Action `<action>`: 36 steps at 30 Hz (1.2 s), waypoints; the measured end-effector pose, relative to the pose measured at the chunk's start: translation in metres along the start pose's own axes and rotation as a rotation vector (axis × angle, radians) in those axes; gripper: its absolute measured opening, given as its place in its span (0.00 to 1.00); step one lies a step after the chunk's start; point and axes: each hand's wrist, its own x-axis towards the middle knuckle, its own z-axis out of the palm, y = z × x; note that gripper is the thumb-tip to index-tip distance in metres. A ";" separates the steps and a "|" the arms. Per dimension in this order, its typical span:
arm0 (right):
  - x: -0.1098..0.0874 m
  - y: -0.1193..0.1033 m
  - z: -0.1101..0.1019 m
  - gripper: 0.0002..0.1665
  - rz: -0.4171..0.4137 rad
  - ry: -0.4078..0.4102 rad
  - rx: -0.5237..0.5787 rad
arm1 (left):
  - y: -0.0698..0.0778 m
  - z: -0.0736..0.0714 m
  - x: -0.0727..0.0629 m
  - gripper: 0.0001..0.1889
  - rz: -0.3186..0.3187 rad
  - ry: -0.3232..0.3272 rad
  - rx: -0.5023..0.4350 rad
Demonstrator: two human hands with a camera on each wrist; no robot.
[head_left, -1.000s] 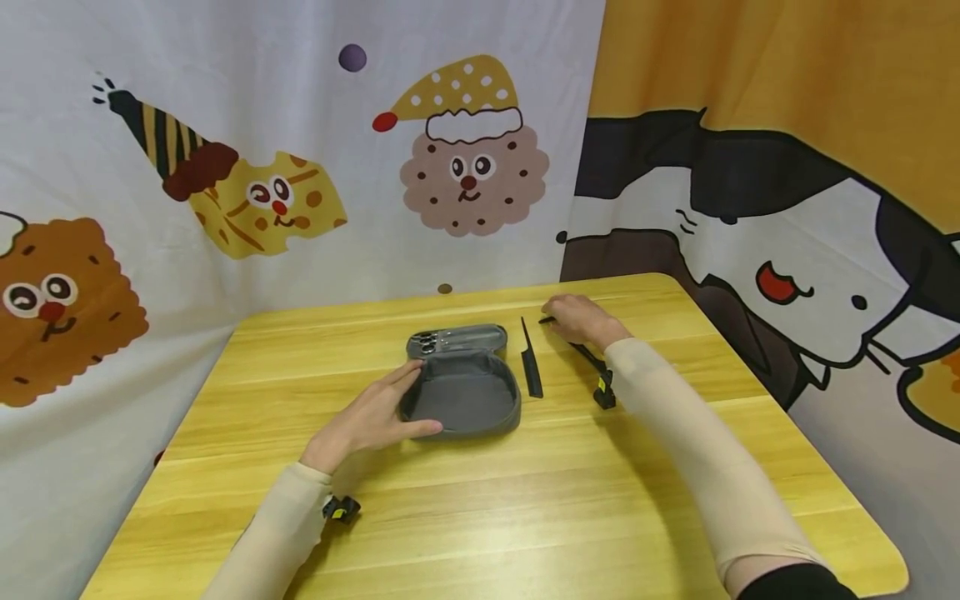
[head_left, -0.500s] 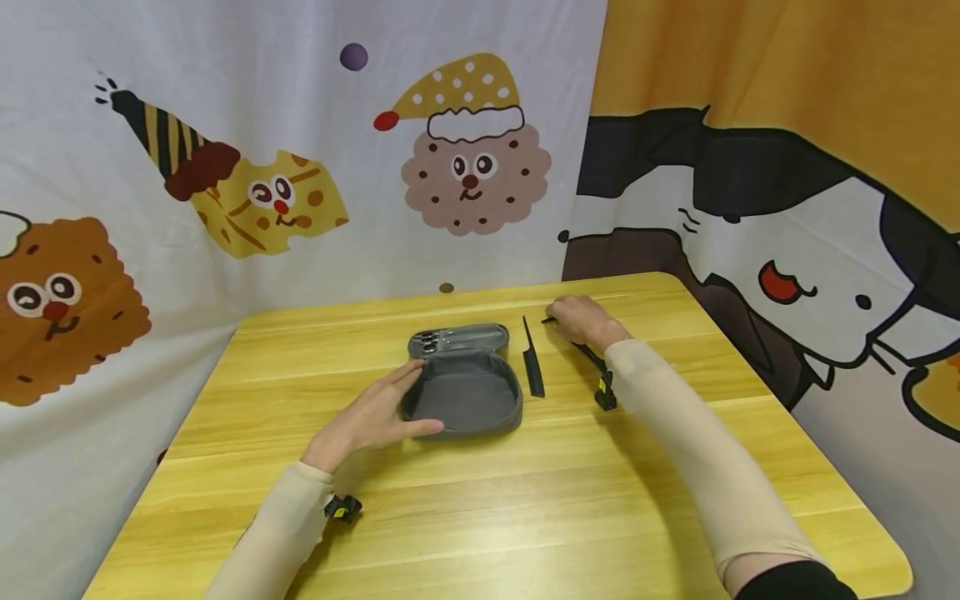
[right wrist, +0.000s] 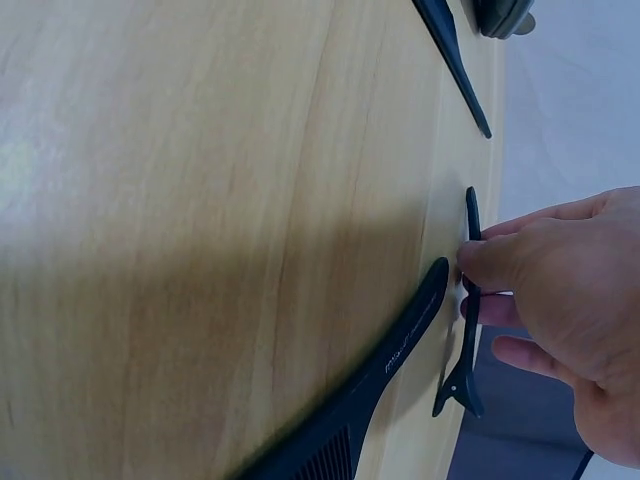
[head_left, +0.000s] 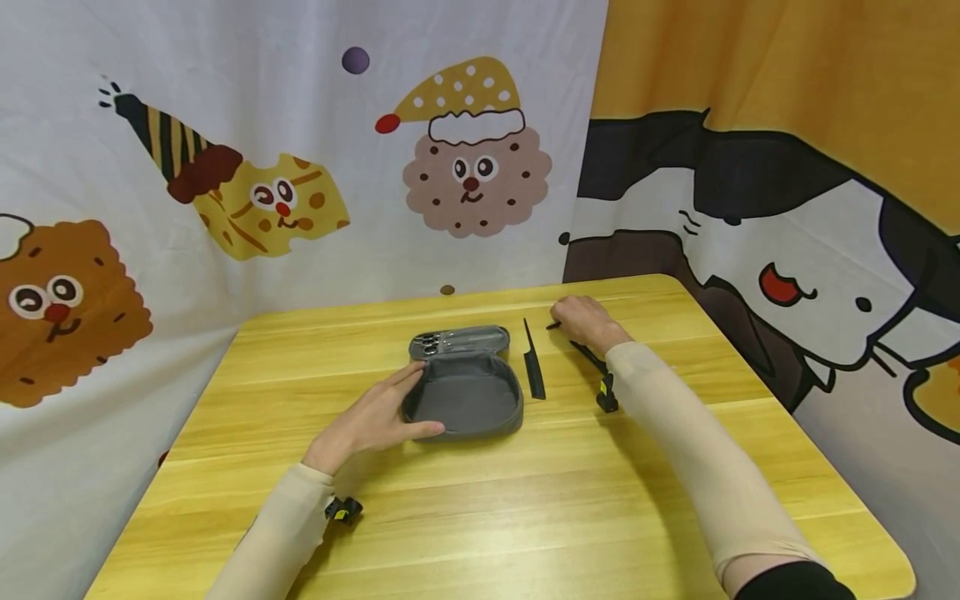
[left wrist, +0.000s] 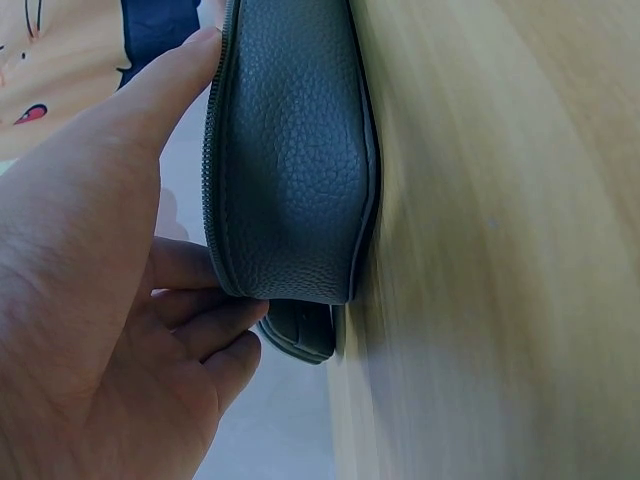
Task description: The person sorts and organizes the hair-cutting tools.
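Observation:
A grey zip case lies unzipped on the table, its lid folded back with silver scissors in it. My left hand grips the case's left side, thumb along the zipper edge and fingers bent at the hinge corner. Between thumb and fingers of my right hand is a slim black hair clip, pinched near its middle just above the table. A black comb with a broad handle lies beside the clip; in the head view my right wrist partly covers it.
A black tail comb lies between the case and my right hand, its thin end pointing away. The wooden table ends at a patterned curtain behind. A small black camera sits on each wrist.
My right hand and the hair clip have shifted very slightly to the right. My left hand keeps its hold on the case, and the combs lie as before.

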 end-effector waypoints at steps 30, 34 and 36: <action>-0.021 -0.015 -0.032 0.10 -0.072 0.125 0.094 | 0.001 0.000 -0.002 0.61 0.008 0.009 -0.004; -0.026 -0.019 -0.039 0.08 -0.089 0.195 0.179 | 0.000 0.001 -0.002 0.61 0.010 0.013 -0.004; -0.029 -0.021 -0.043 0.08 -0.099 0.245 0.238 | 0.000 0.001 -0.002 0.61 0.010 0.013 -0.005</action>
